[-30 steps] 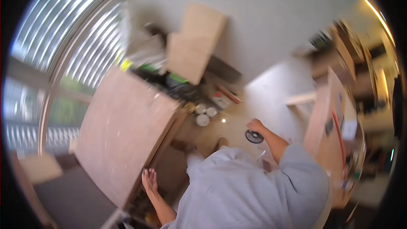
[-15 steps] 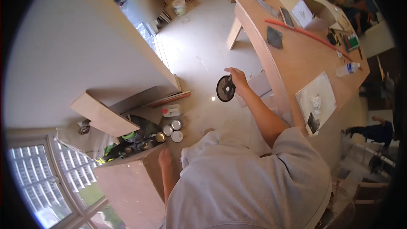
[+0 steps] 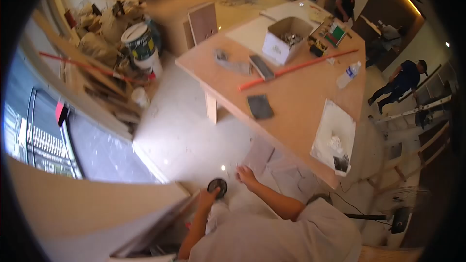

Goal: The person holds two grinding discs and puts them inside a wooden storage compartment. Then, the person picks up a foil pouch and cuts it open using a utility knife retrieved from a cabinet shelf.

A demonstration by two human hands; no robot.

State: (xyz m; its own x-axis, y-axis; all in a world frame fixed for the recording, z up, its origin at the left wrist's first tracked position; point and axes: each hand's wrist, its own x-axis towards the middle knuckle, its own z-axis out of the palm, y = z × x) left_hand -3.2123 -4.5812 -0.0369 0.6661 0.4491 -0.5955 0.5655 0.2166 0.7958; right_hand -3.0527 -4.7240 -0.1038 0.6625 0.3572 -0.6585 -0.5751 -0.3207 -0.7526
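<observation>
My left hand (image 3: 208, 196) is low in the middle of the view, its fingers closed on the edge of a round black grinding disc (image 3: 217, 188). The disc is held above the pale floor, with its face partly toward me. To its right, a short gap away, my right hand (image 3: 246, 175) is loosely curled, with its thumb and fingers apart and nothing visible in it. The wooden worktable (image 3: 296, 111) stands ahead and to the right of both hands. On its near part lie a dark sanding sheet (image 3: 260, 106) and a white board (image 3: 330, 133) with crumpled white material.
The table also bears an open carton (image 3: 279, 48), a long red bar (image 3: 301, 69) and a water bottle (image 3: 349, 74). Buckets (image 3: 139, 43) and leaning planks stand at left. A panel edge (image 3: 121, 191) is close on my left. People (image 3: 400, 81) and a ladder (image 3: 412, 111) are at right.
The disc has passed from my right hand to my left hand. My left hand has come forward from beside the box. The view has turned up toward the table and room.
</observation>
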